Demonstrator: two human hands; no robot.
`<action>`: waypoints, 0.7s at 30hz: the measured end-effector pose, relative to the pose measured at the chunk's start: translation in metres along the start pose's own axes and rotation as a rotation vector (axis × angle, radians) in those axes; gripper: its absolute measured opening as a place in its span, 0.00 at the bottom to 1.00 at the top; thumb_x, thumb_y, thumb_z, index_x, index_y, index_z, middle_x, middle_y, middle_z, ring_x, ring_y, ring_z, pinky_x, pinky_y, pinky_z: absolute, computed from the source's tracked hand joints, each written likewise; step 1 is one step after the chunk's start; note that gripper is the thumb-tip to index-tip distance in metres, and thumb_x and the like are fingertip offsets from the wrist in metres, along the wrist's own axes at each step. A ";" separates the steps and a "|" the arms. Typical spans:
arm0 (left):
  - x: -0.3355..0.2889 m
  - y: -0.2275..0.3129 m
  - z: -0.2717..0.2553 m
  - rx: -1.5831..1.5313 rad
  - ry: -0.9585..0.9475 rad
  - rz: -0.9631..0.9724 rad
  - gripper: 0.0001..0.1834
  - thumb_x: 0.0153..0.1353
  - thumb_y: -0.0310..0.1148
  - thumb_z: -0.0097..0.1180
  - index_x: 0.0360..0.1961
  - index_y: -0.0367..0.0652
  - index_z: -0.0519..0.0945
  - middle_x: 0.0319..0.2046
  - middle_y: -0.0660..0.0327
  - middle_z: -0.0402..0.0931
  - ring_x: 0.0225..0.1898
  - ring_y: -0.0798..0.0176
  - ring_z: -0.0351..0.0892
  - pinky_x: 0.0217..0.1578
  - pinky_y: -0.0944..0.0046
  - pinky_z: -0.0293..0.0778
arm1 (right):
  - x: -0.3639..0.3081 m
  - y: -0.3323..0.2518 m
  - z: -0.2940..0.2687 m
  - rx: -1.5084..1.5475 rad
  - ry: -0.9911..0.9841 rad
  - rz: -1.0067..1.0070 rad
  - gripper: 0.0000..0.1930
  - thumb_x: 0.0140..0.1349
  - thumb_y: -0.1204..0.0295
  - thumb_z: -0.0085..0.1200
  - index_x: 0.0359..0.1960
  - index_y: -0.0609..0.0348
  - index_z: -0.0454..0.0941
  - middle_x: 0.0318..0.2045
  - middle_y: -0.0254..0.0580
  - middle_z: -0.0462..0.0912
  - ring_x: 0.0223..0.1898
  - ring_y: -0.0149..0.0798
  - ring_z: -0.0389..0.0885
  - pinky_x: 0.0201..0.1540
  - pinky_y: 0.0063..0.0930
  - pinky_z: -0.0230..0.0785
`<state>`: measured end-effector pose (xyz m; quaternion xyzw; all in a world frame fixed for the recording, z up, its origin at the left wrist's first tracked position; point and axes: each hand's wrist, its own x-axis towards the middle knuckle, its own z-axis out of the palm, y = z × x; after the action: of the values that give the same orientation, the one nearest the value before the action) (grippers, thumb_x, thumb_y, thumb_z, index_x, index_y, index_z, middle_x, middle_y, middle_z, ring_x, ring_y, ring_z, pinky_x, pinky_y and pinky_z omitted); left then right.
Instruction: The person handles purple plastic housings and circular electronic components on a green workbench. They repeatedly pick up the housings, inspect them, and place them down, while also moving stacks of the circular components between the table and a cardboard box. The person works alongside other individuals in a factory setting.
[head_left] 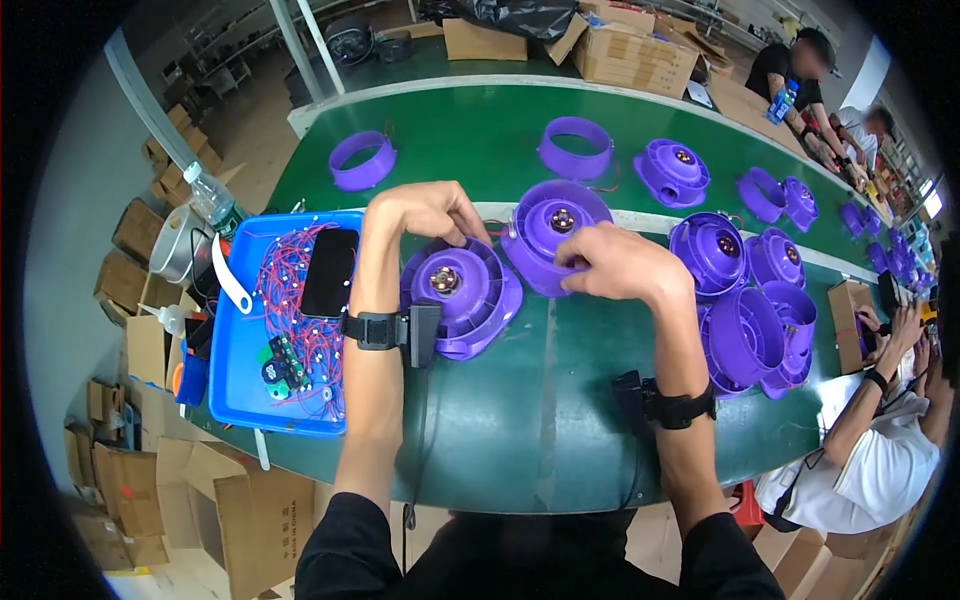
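My left hand (432,212) bends over the far rim of a round purple fan housing (478,318), its fingers closed on that edge and their tips partly hidden. The housing has a metal motor hub in its middle and lies on the green table. Just right and farther away is a second purple housing (535,262) with a similar hub, which my right hand (622,262) grips at its right side. A short red wire (494,227) shows between the two housings, close to my left fingertips. Each of my wrists wears a black strap with a small device.
Left of my arm, a blue tray (232,385) holds red wires, a black phone (330,272) and small green parts (285,368). Several purple housings (708,255) stand on the right. Purple rings (362,160) lie farther back. A co-worker's arm (862,405) is at the far right.
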<state>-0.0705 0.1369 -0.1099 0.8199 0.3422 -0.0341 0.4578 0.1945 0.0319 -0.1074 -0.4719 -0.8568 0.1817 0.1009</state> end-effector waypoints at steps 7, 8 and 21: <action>-0.038 -0.026 -0.022 -0.136 0.252 0.061 0.20 0.51 0.16 0.55 0.47 0.36 0.83 0.42 0.58 0.83 0.42 0.68 0.81 0.43 0.69 0.76 | -0.003 0.007 -0.003 0.026 -0.021 0.064 0.11 0.51 0.70 0.62 0.24 0.65 0.74 0.18 0.55 0.72 0.23 0.53 0.72 0.30 0.44 0.62; -0.042 -0.031 -0.024 -0.169 0.320 0.011 0.20 0.51 0.17 0.55 0.47 0.36 0.82 0.41 0.59 0.83 0.41 0.69 0.81 0.41 0.70 0.76 | -0.003 0.005 -0.004 0.014 -0.020 0.080 0.11 0.50 0.70 0.62 0.24 0.65 0.74 0.17 0.55 0.72 0.23 0.53 0.72 0.30 0.44 0.62; -0.023 -0.100 -0.027 -0.382 1.157 -0.332 0.17 0.50 0.17 0.50 0.41 0.34 0.83 0.32 0.52 0.83 0.30 0.61 0.85 0.27 0.66 0.82 | -0.008 -0.005 -0.018 -0.029 -0.146 0.177 0.09 0.43 0.73 0.64 0.20 0.65 0.76 0.13 0.49 0.72 0.19 0.46 0.73 0.25 0.42 0.61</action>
<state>-0.1542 0.1806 -0.1591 0.5456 0.6569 0.4060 0.3255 0.2008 0.0263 -0.0889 -0.5327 -0.8194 0.2113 0.0149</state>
